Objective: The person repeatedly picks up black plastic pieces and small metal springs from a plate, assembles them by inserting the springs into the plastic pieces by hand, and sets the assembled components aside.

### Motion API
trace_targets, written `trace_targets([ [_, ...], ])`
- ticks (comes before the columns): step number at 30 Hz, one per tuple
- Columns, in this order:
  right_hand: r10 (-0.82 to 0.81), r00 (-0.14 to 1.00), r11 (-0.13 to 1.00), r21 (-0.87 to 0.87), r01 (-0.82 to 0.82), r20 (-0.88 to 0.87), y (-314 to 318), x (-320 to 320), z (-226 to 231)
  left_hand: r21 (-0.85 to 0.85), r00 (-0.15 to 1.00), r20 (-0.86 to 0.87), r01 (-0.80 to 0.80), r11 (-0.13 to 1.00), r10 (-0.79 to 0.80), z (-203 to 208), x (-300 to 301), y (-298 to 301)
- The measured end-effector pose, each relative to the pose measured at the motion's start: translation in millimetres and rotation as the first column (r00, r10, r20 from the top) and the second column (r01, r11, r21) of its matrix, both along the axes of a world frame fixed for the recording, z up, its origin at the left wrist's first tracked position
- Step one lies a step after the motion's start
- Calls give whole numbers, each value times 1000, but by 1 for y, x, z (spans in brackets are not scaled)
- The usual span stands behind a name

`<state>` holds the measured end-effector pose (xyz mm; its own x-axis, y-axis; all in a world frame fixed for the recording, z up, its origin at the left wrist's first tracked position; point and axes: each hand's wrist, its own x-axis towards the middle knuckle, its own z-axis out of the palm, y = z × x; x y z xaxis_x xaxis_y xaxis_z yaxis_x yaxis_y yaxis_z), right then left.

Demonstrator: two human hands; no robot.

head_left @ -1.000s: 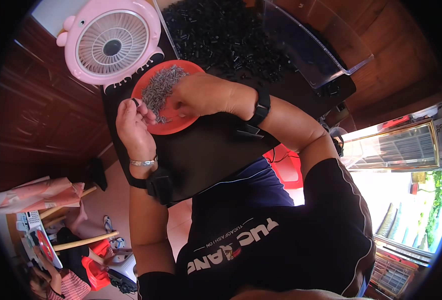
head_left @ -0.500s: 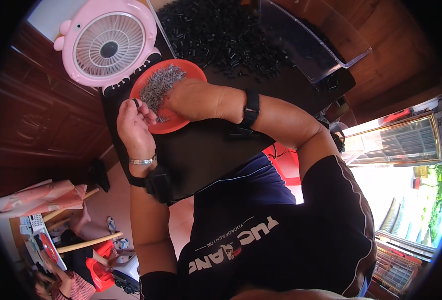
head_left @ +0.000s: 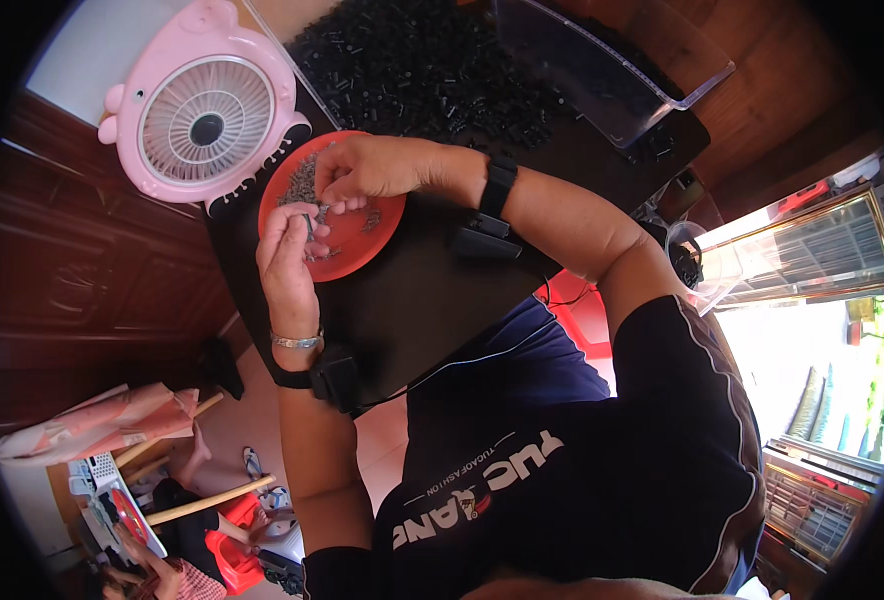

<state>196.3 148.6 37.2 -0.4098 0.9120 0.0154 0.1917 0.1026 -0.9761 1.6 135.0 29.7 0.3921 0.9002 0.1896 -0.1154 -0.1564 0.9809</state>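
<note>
"Black piece point(head_left: 309, 227), where?"
"Pinched in the left hand point(head_left: 288, 262), over the red bowl point(head_left: 387, 222); right hand point(head_left: 370, 168) fingertips together, contents unclear."
"Step?"
"Probably fitting parts; next needs steady alignment."

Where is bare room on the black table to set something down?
The widest patch of black tabletop lies between the round red bowl and the blue trousers. A narrower strip separates the right forearm from the heap of small black pieces. Crowded: the far side (that heap, a clear plastic bin) and the bowl, under the left hand and right hand.
</note>
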Motion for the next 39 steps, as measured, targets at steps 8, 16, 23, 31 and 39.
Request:
trace_targets([
  [8,53,993,996,-66,-60,-104,-4,-3,0,309,959,-282,112,945,-21,-9,5,2],
  [16,32,999,998,58,-32,-8,-9,-10,7,-97,989,53,143,985,-139,-3,4,-1],
  [23,-52,998,982,185,46,27,-17,-16,11,-332,934,330,253,909,-139,-7,-6,9],
  [31,-48,999,909,415,44,0,-8,-14,1,-448,862,478,403,798,-167,-12,-11,17],
  [39,-1,1000,981,192,2,-5,-9,-6,9,-432,874,460,373,821,-155,-8,-10,13],
])
